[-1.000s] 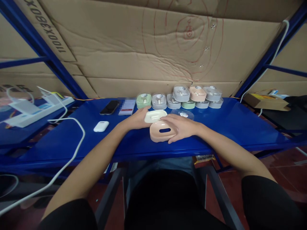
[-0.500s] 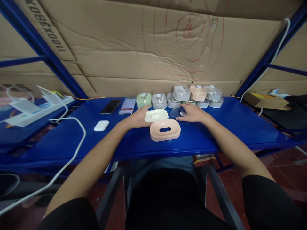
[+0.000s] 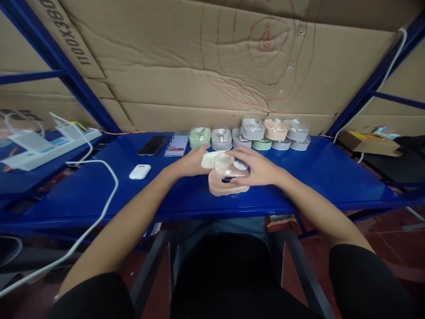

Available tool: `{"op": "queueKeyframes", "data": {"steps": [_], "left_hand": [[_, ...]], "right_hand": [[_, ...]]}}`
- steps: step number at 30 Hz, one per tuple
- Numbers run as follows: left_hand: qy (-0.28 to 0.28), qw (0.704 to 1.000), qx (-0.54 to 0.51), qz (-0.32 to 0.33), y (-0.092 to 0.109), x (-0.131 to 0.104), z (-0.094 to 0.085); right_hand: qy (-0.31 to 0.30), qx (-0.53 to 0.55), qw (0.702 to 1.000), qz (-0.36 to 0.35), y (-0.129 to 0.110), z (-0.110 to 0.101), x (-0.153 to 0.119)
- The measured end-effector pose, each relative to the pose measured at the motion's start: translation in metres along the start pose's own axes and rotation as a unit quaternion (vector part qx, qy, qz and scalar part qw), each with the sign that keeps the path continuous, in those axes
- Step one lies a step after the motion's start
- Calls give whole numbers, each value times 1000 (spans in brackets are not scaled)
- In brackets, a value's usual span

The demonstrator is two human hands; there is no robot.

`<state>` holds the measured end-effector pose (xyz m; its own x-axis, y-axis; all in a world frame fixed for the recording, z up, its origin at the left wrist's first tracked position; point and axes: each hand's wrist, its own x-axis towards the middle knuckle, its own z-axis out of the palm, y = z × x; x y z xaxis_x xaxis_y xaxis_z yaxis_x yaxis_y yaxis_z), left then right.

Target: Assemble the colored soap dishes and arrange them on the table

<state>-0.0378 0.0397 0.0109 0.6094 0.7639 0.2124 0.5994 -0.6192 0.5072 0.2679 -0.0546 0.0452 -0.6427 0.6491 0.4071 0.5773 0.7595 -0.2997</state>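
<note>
My left hand [image 3: 190, 163] is closed on the end of a cream inner tray [image 3: 207, 161], which looks like part of a soap dish. In my right hand [image 3: 262, 166] is a clear plastic lid [image 3: 226, 169] with a round sticker, gripped by its right side. The lid hangs tilted over a peach soap dish base [image 3: 219, 189] on the blue table, covering part of the base and of the cream tray. Part of the oval slot in the base shows below the lid. Whether lid and tray touch, I cannot tell.
Lidded soap dishes in green, grey and peach [image 3: 275, 128] stand along the back, some stacked. Left of them lie a dark phone [image 3: 151, 145], a lit phone [image 3: 176, 145] and a white earbud case [image 3: 140, 171]. A white cable [image 3: 111, 195] crosses the table's left side.
My right hand has lifted the clear lid off the table and brought it left, over the peach base. My left hand stays at the cream tray, which now looks more tilted.
</note>
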Motion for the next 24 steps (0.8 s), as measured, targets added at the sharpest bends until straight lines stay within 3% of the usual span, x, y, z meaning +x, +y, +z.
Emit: {"op": "queueKeyframes", "data": {"steps": [5, 16, 21, 24], "left_hand": [[3, 1000, -12, 1, -2, 1, 1], [6, 1000, 8, -26, -1, 1, 3], [11, 1000, -3, -15, 0, 1, 1], [2, 1000, -25, 0, 3, -1, 4]], "right_hand": [[-52, -16, 998, -32, -17, 17, 5], [-78, 8, 996, -34, -8, 26, 3], [-112, 13, 993, -21, -4, 13, -1], [-87, 37, 995, -36, 4, -2, -3]]}}
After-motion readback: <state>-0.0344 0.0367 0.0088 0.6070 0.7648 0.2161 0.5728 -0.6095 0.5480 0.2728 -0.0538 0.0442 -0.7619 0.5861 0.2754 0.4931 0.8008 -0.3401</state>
